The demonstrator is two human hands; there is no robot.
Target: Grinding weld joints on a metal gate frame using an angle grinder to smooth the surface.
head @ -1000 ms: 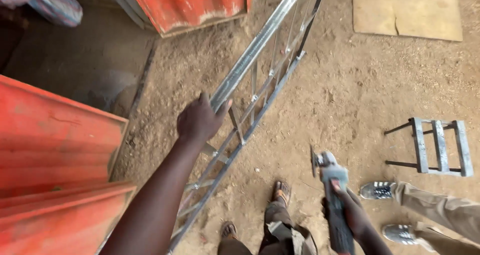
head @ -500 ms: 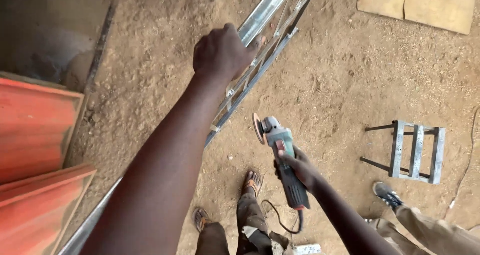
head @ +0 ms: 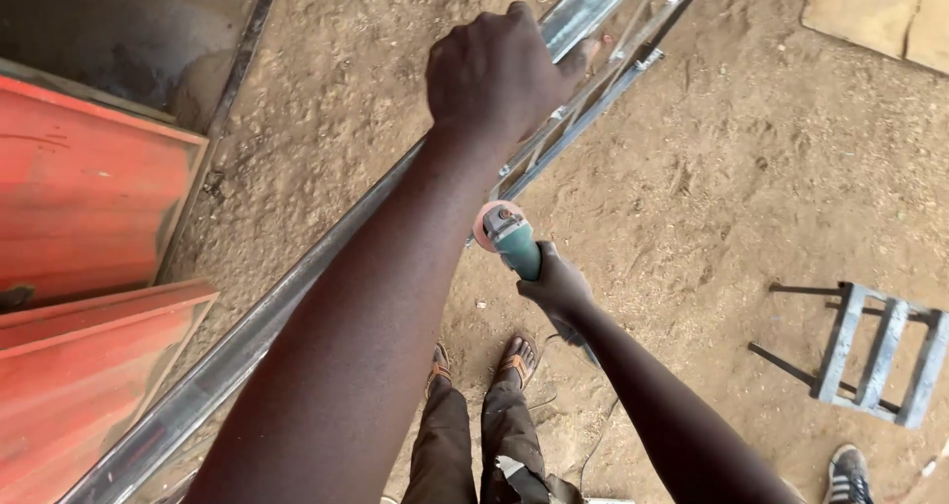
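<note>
**Ada:** Grinder [head: 514,242] first: where is it?

**Ben:** Low in the middle, in the right hand [head: 559,289]. Its pinkish disc [head: 491,223] faces up and left, right beside the long metal frame [head: 297,287], close under the left forearm. I cannot tell whether disc and steel are touching.

**Ada:** And the fingers?

**Ben:** The right hand's fingers are wrapped tight round the green body. The left hand [head: 494,74] is farther off, curled into a fist over the frame's top rail, with the thumb tucked on the far side.

**Ada:** How does the frame lie?

**Ben:** Slanting, from near left to far right across the sandy ground [head: 751,168], held up on edge by that one fist. Red metal panels [head: 79,198] lie on the left. A small steel stand [head: 880,356] sits to the right, well apart, and another person's striped shoe [head: 848,469] shows at the near right corner.

**Ada:** What worries you?

**Ben:** The tool is held one-handed. If the disc bites an edge, I think it could kick towards the bare forearm above it. The frame is only steadied by hand, so it could twist or slide on loose sand. Sandalled feet [head: 514,354] stand straight below, open to sparks, and the cable [head: 603,435] trails near them, easy to snag.
</note>
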